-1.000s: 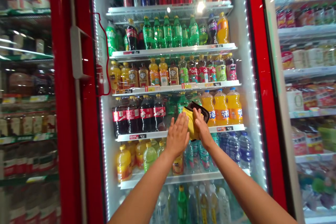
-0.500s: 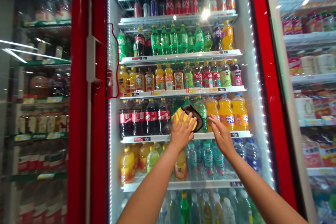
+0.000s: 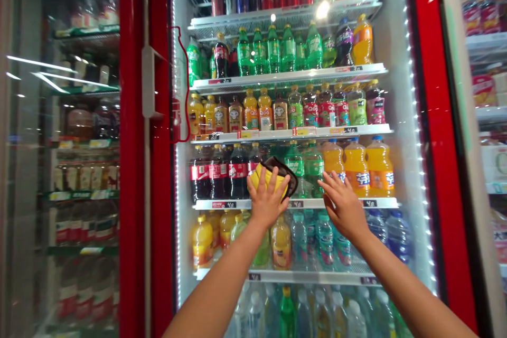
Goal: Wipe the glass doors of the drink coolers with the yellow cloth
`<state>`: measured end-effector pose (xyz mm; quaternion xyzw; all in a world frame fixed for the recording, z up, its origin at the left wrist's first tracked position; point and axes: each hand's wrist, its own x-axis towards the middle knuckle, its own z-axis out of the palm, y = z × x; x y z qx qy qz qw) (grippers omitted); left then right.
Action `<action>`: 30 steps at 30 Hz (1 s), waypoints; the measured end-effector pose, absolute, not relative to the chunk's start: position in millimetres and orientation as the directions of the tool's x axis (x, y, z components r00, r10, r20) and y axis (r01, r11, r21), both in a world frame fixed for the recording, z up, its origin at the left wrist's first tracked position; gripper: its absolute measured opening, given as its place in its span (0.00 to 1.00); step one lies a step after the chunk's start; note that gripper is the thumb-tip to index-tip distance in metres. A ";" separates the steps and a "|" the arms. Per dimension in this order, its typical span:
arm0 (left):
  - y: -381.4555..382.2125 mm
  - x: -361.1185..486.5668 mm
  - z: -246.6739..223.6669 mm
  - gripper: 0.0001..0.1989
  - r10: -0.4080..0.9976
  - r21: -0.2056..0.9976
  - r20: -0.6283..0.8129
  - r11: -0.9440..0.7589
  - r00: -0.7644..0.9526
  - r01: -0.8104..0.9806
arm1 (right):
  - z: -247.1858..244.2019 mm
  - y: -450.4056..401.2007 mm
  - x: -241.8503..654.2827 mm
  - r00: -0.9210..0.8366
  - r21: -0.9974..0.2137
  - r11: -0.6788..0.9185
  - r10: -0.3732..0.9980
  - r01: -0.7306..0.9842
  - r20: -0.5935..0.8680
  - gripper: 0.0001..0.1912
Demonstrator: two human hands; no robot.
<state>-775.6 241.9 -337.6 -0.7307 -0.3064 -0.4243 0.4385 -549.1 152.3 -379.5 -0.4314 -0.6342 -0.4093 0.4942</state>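
My left hand [image 3: 268, 202] presses a yellow and dark brown cloth [image 3: 277, 177] flat against the glass door of a drinks cooler, its fingers spread over the yellow part. The dark part of the cloth sticks out to the right of the fingers. To the right, my right hand [image 3: 344, 203] has its fingers apart and holds nothing, near the glass in front of the orange bottles [image 3: 357, 166]. Whether it touches the glass I cannot tell. Behind the cloth are cola bottles [image 3: 237, 171] and green bottles [image 3: 313, 166].
The cooler has a red frame [image 3: 439, 132] and a white door handle [image 3: 149, 83] on the left. Shelves of bottles and cans stand behind the glass. Another cooler [image 3: 132, 169] is at the left, and open-looking shelves [image 3: 489, 116] of packaged goods are at the right.
The view has shifted, so the cooler appears further right. My left hand and the cloth have moved left across the glass. The fingers of my right hand have spread wider.
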 end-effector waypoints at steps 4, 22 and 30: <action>239.6 -776.2 -366.8 0.37 0.039 -0.542 0.783 -0.447 0.620 0.712 | -385.1 155.5 -558.7 -0.152 0.101 0.273 0.175 0.957 0.973 0.23; 250.9 -802.6 -325.2 0.32 0.111 -0.484 0.798 -0.466 0.592 0.741 | -384.1 164.5 -599.3 -0.188 0.146 0.243 0.161 0.959 0.969 0.27; 260.4 -860.3 -369.0 0.32 0.180 -0.226 0.935 -0.367 0.307 0.902 | -397.2 179.5 -628.6 -0.211 0.164 0.234 0.191 0.958 0.959 0.29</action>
